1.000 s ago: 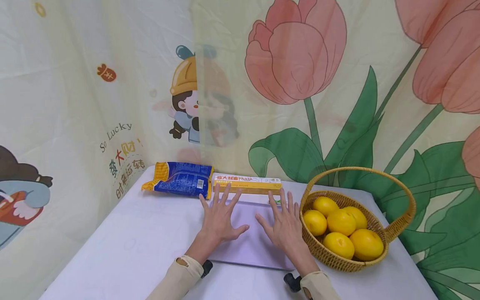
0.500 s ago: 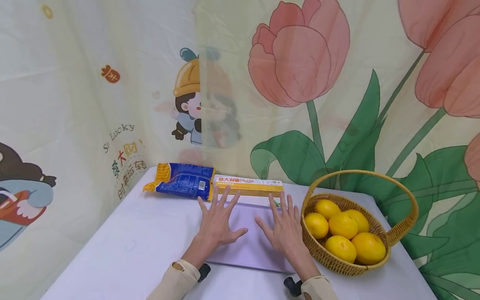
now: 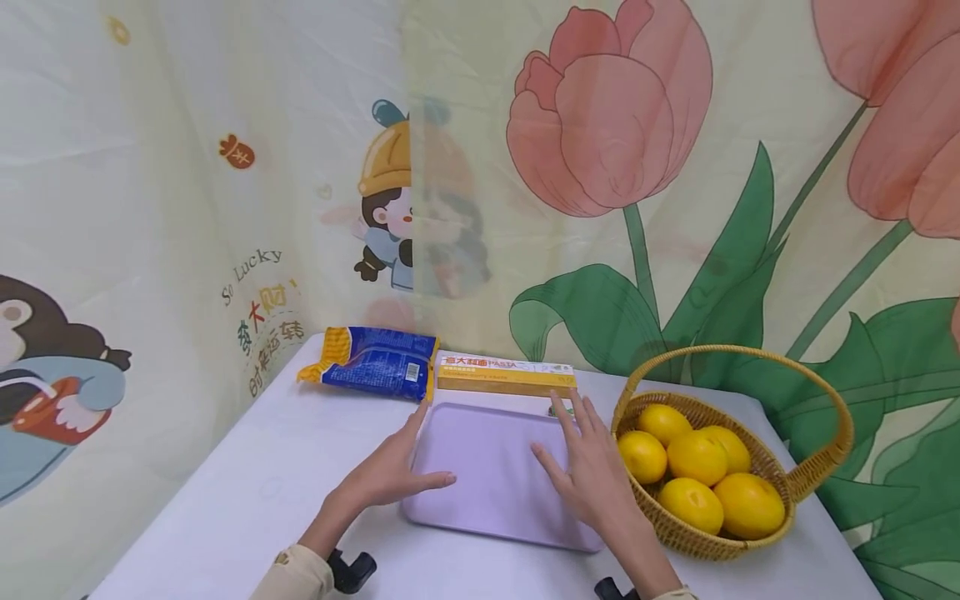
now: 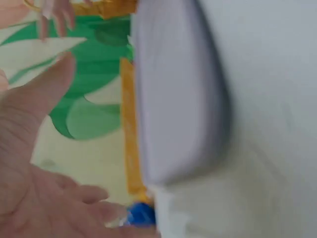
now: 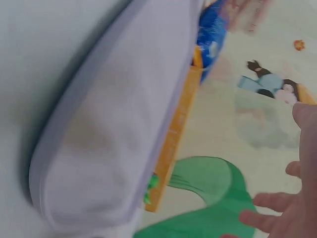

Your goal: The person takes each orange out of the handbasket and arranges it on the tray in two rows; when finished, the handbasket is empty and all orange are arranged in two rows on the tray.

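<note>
A shallow lavender tray [image 3: 487,475] with rounded corners lies on the table between my two hands. My left hand [image 3: 390,467] hovers at the tray's left edge, thumb stretched inward over it and the other fingers straight. Over the tray's right side is my right hand [image 3: 596,467], its fingers spread and straight. Neither hand holds anything. Both wrist views show the tray [image 4: 168,99] apart from the palm, with the left fingers [image 4: 99,210] and the right fingers [image 5: 275,201] extended; these views are blurred.
Behind the tray lies a yellow and white pasta box [image 3: 506,379], with a blue and yellow packet [image 3: 375,362] to its left. A small green item [image 3: 558,410] shows by the right fingertips. At right stands a wicker basket [image 3: 806,479] of yellow-orange fruit [image 3: 697,457]. A printed curtain [image 3: 465,317] hangs behind.
My hands have moved apart from over the tray's middle: the left went left and turned sideways, the right went slightly right. More of the tray shows. The camera view has shifted slightly.
</note>
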Motion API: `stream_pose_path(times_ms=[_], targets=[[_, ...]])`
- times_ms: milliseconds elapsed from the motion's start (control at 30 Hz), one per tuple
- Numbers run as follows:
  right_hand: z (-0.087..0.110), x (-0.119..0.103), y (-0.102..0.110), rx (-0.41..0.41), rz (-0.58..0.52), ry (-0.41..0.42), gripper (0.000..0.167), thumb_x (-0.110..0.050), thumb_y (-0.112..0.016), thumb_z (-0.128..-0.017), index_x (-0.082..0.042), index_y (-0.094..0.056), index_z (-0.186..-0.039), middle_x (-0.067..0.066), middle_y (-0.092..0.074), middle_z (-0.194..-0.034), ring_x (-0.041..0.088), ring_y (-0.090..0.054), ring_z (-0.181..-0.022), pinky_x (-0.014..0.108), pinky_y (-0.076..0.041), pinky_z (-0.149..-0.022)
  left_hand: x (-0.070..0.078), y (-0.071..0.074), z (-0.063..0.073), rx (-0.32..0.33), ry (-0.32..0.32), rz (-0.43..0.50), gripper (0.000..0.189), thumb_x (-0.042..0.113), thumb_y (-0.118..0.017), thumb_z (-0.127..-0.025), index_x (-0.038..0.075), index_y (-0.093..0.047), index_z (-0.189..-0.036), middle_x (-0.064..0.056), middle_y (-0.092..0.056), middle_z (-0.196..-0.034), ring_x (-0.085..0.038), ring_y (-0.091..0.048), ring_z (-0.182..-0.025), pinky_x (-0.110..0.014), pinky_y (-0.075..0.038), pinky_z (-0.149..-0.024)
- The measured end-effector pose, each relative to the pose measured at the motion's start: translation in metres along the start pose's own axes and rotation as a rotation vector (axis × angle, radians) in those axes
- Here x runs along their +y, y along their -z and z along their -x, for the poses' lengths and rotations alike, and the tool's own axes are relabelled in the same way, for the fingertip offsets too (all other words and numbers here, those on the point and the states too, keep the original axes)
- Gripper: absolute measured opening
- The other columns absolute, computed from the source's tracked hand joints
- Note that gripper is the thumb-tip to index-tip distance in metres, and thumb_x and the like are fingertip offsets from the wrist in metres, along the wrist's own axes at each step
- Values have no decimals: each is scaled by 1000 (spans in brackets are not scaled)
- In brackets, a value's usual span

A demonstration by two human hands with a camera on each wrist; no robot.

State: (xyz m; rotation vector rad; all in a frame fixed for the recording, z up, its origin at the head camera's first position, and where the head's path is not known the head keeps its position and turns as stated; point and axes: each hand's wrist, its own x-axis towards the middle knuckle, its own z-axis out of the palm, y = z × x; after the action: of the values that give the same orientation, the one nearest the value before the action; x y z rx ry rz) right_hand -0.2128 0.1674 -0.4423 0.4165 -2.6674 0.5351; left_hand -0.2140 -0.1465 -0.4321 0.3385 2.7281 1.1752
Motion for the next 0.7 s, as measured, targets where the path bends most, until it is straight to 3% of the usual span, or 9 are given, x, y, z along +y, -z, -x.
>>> stream_pose_path(times_ms=[133, 233, 300, 533, 700], targets=[[14, 5, 22, 68, -33, 50, 82, -39, -75, -102, -16, -35, -169, 19, -46, -166, 44, -51, -146, 72, -43, -116, -31, -6, 8, -51, 64, -76, 133, 64, -92, -77, -1, -23, -170, -40, -22, -169, -61, -27, -155, -81, -16, -123], [24, 10, 35, 124, -26, 85, 83, -31, -80, -98, -17, -37, -168, 17, -58, -156, 42, -60, -134, 71, -46, -111, -54, -17, 7, -81, 43, -103, 139, 71, -92, -70, -5, -28, -167, -43, -23, -167, -62, -28, -154, -88, -5, -118], [31, 12, 42, 160, -13, 107, 85, -27, -83, -95, -17, -39, -167, 17, -63, -151, 41, -63, -128, 72, -46, -109, -61, -22, 8, -93, 29, -103, 138, 68, -94, -69, -5, -29, -166, -43, -22, -168, -60, -26, -156, -89, 2, -116], [50, 30, 67, 211, 26, 95, 92, -19, -91, -86, -14, -43, -164, 20, -66, -143, 43, -64, -121, 74, -46, -104, -43, -22, 19, -73, 35, -78, 118, 34, -100, -76, -7, -35, -164, -42, -24, -168, -59, -20, -158, -87, 8, -117], [59, 52, 81, 179, 29, -37, 86, -24, -91, -88, -9, -47, -160, 27, -62, -143, 49, -60, -122, 78, -50, -96, -37, -21, 21, -55, 51, -102, 114, 31, -100, -77, -6, -36, -164, -38, -27, -169, -56, -21, -159, -85, 6, -120]])
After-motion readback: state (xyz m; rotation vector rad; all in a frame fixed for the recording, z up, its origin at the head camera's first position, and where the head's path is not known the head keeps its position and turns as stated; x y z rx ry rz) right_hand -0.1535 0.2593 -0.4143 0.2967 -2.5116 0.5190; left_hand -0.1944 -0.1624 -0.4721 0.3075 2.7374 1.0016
